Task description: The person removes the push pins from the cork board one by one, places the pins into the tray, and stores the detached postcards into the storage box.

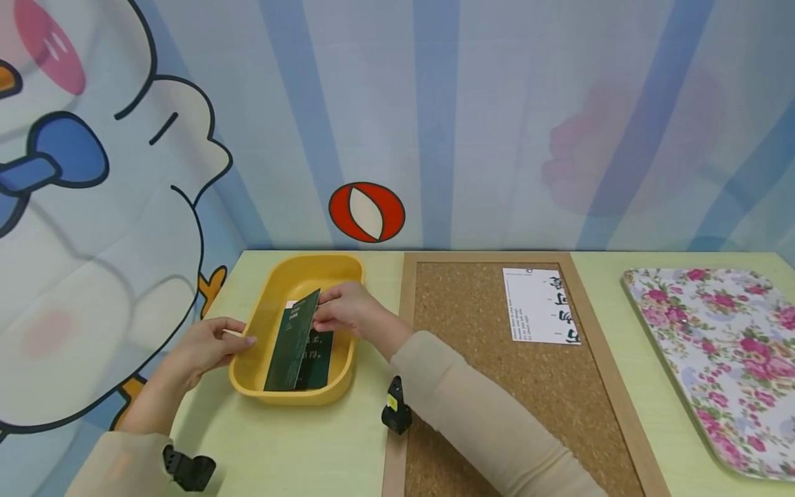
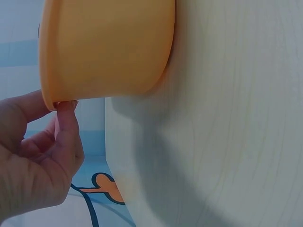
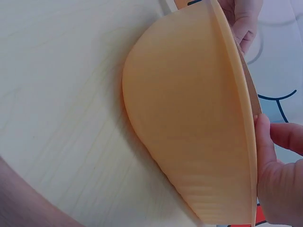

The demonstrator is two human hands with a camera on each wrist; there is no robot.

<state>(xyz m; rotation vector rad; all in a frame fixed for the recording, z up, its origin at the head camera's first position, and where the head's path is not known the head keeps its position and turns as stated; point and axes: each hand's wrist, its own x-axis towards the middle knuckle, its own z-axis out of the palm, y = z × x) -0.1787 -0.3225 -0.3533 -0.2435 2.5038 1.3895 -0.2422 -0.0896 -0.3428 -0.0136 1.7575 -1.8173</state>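
Observation:
A yellow plastic basin (image 1: 253, 359) stands on the table's left part with dark green printed cards inside. My left hand (image 1: 205, 347) pinches the basin's left rim between thumb and fingers; the left wrist view shows this hand (image 2: 45, 156) at the rim too. Over the basin, my right hand (image 1: 348, 308) pinches the edge of a green card (image 1: 288, 348), which is tilted up. Beneath it lies another green card (image 1: 321, 360), partly covered. From the right wrist view, the basin wall (image 3: 189, 94) hides most of the cards, and the right hand (image 3: 281, 175) is beside the rim.
Right of the basin lies a wood-framed corkboard (image 1: 459, 331), with a white card (image 1: 537, 310) bearing black lettering at its upper right. A floral tray (image 1: 727, 373) lies at the far right. Behind the table hangs a blue striped cloth (image 1: 497, 138) with cartoon figures.

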